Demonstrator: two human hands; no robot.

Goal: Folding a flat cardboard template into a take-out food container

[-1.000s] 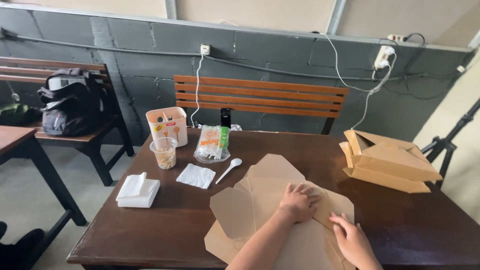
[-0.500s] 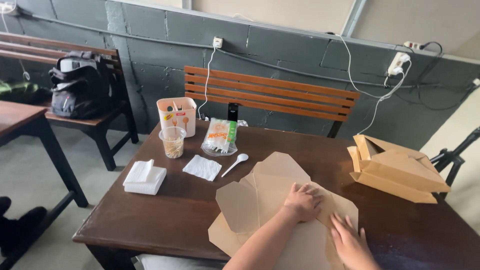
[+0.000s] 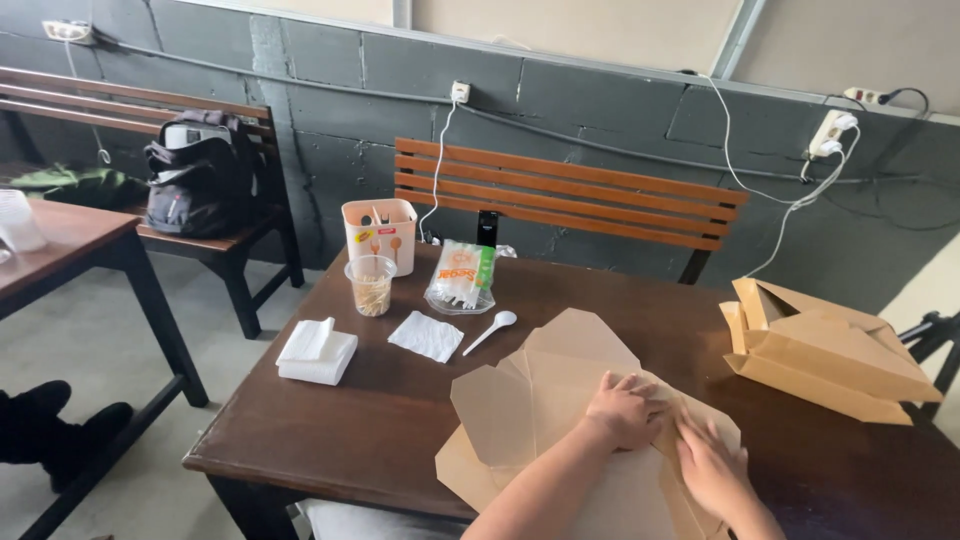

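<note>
Both hands press flat with open fingers — left hand (image 3: pixel 628 408) and right hand (image 3: pixel 712 465) — on the unfolded brown cardboard box (image 3: pixel 545 420) at the near edge of the dark wooden table (image 3: pixel 350 440), with a white plastic spoon (image 3: pixel 490 331) and a white napkin (image 3: pixel 426 335) just beyond — the stacked folded boxes (image 3: pixel 825 348) lie well apart at the right.

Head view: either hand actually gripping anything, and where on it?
No clear grip. Both the left hand and right hand lie palm-down on the flat brown cardboard box, pressing its middle panels; the fingers lie on top rather than closed around an edge.
</note>
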